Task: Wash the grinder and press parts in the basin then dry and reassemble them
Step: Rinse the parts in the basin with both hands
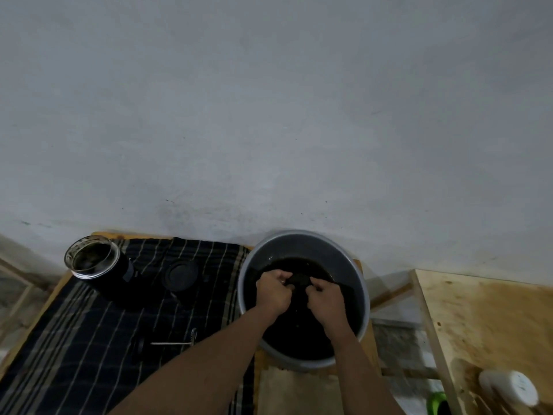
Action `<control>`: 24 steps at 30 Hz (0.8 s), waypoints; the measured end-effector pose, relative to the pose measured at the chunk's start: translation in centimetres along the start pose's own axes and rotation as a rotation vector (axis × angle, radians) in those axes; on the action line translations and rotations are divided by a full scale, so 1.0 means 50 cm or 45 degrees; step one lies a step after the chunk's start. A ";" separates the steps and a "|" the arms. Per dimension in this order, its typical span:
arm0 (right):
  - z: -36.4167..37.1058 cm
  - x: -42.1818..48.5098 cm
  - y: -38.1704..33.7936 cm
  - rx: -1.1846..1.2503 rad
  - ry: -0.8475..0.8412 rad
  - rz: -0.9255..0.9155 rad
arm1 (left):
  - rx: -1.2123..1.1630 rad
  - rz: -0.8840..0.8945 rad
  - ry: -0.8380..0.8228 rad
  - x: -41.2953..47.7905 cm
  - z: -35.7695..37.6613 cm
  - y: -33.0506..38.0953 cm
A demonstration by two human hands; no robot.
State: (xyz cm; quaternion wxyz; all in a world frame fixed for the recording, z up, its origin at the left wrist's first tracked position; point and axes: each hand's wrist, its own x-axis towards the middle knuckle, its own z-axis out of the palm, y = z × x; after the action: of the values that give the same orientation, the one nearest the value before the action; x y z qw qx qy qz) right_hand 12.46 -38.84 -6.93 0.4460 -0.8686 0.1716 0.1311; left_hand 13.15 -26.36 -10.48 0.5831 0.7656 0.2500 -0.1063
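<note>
wash | left hand [273, 290] and right hand [324, 298] both grip dark part [299, 280], low in basin [299, 245], likely to rub it at the water | beaker [92, 259], lid [179, 275], rod [172, 343] left of basin on cloth [74, 339], apparently waiting

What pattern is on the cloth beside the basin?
The cloth is dark with thin pale crossing stripes, seen in the head view.

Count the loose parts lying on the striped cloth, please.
3: a glass jar at the far left, a round black lid beside it, a metal rod at the near side. Other dark pieces may be hidden against the dark cloth.
</note>
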 end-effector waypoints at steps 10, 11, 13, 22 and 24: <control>0.071 -0.027 -0.155 -0.076 -0.068 -0.213 | -0.299 0.095 0.087 -0.050 -0.220 0.051; 0.095 -0.038 -0.177 -0.097 -0.146 -0.215 | -0.328 0.069 0.095 -0.060 -0.261 0.040; 0.159 -0.080 -0.227 -0.128 -0.348 -0.219 | -0.364 -0.007 0.123 -0.087 -0.354 -0.003; 0.465 -0.279 -0.300 -0.089 -0.952 -0.111 | -0.302 -0.318 0.677 -0.165 -0.641 -0.256; 0.515 -0.302 -0.299 -0.064 -0.962 -0.064 | -0.275 -0.347 0.733 -0.163 -0.666 -0.296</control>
State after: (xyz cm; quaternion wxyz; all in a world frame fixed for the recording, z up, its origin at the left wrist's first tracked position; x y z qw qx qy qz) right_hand 3.05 -6.90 -4.91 0.4593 -0.7737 -0.0296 0.4354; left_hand -5.59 5.92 -9.31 0.5469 0.6575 0.5142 0.0644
